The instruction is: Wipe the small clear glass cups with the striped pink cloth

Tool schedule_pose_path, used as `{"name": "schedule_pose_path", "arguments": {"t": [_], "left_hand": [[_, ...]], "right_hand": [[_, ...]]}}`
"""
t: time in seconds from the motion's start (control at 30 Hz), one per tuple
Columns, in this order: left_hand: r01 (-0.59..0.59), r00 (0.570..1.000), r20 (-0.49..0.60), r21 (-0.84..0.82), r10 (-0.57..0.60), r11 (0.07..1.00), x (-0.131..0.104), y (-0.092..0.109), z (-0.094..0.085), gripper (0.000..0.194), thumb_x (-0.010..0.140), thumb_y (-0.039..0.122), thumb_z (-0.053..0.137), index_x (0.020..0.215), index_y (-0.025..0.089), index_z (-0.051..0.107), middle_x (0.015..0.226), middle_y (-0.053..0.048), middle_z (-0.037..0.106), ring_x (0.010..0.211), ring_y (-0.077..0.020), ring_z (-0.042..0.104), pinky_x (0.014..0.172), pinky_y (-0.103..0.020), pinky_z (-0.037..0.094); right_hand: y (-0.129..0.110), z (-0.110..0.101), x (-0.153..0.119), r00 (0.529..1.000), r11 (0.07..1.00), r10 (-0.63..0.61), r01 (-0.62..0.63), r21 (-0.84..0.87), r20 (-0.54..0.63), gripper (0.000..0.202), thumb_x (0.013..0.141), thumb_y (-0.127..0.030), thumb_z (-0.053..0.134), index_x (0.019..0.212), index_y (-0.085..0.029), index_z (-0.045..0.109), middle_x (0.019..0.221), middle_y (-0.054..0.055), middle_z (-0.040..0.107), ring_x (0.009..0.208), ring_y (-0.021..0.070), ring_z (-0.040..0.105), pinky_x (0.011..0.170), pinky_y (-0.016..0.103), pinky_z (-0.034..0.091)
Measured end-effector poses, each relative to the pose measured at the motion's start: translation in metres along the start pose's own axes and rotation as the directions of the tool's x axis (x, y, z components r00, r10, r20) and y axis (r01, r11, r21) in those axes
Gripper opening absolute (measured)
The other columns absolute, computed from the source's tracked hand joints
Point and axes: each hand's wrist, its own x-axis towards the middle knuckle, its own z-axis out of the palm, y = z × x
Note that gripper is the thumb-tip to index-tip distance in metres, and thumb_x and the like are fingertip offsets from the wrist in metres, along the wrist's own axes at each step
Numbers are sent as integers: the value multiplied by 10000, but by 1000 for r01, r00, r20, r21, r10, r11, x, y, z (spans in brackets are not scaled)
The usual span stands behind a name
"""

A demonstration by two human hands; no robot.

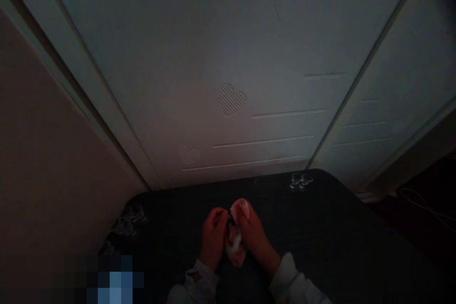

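Note:
Both hands are close together above the front middle of the dark table (pixel 281 218). My right hand (pixel 253 233) is closed on a pink cloth (pixel 235 249), part of it bunched over the fingers and the rest hanging between my hands. My left hand (pixel 213 235) has its fingers pinched around a small glass (pixel 230 217), which is mostly hidden by the fingers and the cloth. Dim light makes its shape hard to see. The glass and the cloth appear to touch.
Two small stemmed glasses (pixel 299 181) stand near the table's back right edge. Several more glasses (pixel 128 221) are grouped at the left edge. Behind the table rises a pale panel (pixel 199 80) with heart patterns. A white cable (pixel 423 204) lies at the far right.

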Motion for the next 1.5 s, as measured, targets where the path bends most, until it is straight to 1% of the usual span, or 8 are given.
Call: {"name": "schedule_pose_path", "arguments": {"t": [0.13, 0.3, 0.4, 0.57, 0.83, 1.17, 1.33, 1.5], "left_hand": [[4, 1000, 10, -16, -4, 1000, 1, -3, -1, 265, 693, 417, 533, 750, 159, 555, 487, 58, 465, 412, -81, 411, 430, -199, 343], [-7, 1000, -3, -7, 7, 1000, 1, -1, -1, 265, 684, 423, 538, 719, 161, 560, 459, 59, 463, 411, -87, 426, 439, -204, 351], [-8, 1000, 0, -10, 8, 1000, 1, -1, -2, 262, 684, 422, 536, 713, 163, 561, 442, 61, 460, 410, -92, 435, 450, -208, 360], [-7, 1000, 17, -24, 8, 1000, 1, -3, -2, 238, 703, 400, 519, 731, 165, 549, 445, 66, 448, 402, -86, 415, 453, -207, 359], [15, 1000, 9, -54, -15, 998, -1, 2, 0, 229, 695, 396, 523, 690, 167, 530, 455, 65, 442, 399, -79, 388, 435, -203, 344], [-6, 1000, 1, -31, 6, 1000, -2, 3, 0, 224, 680, 389, 535, 648, 167, 540, 505, 46, 460, 469, -90, 423, 461, -200, 341], [5, 1000, -2, -16, -5, 1000, -3, 6, 0, 221, 689, 383, 522, 655, 166, 537, 480, 54, 427, 449, -84, 396, 446, -196, 323], [-11, 1000, 19, -8, 11, 1000, -3, 5, -1, 226, 692, 388, 518, 655, 166, 539, 483, 57, 417, 438, -79, 376, 428, -194, 304]], "right_hand": [[1, -1, 1, 1000, 1000, 10, -10, 11, -4, 301, 823, -433, 351, 731, -184, 492, 647, -13, 493, 581, 120, 457, 559, 228, 389], [2, -2, 2, 1000, 999, 18, -17, -31, 24, 193, 731, -363, 522, 774, -176, 500, 693, -5, 532, 632, 137, 493, 592, 243, 405], [-1, -2, 2, 999, 998, 43, -42, -50, 28, 181, 705, -330, 549, 781, -175, 496, 683, -8, 539, 623, 139, 502, 582, 250, 410], [-4, -2, 0, 997, 998, 58, -56, -40, 53, 199, 715, -337, 548, 809, -174, 483, 689, -5, 546, 619, 138, 509, 559, 243, 413], [-2, -2, -2, 998, 999, 19, -15, -52, 66, 205, 741, -369, 519, 813, -178, 499, 701, 4, 571, 628, 147, 532, 573, 250, 417], [-5, -1, -2, 999, 999, 1, 1, -52, 39, 237, 785, -413, 444, 774, -185, 505, 657, -9, 535, 587, 132, 488, 562, 239, 398], [-2, -1, -1, 999, 999, -20, 21, -45, 31, 268, 789, -433, 428, 750, -184, 517, 665, -1, 547, 596, 133, 489, 558, 232, 388], [-2, -1, -1, 1000, 998, 0, 1, -67, 23, 239, 787, -403, 438, 765, -178, 518, 664, 1, 548, 590, 134, 489, 555, 238, 394]]}}
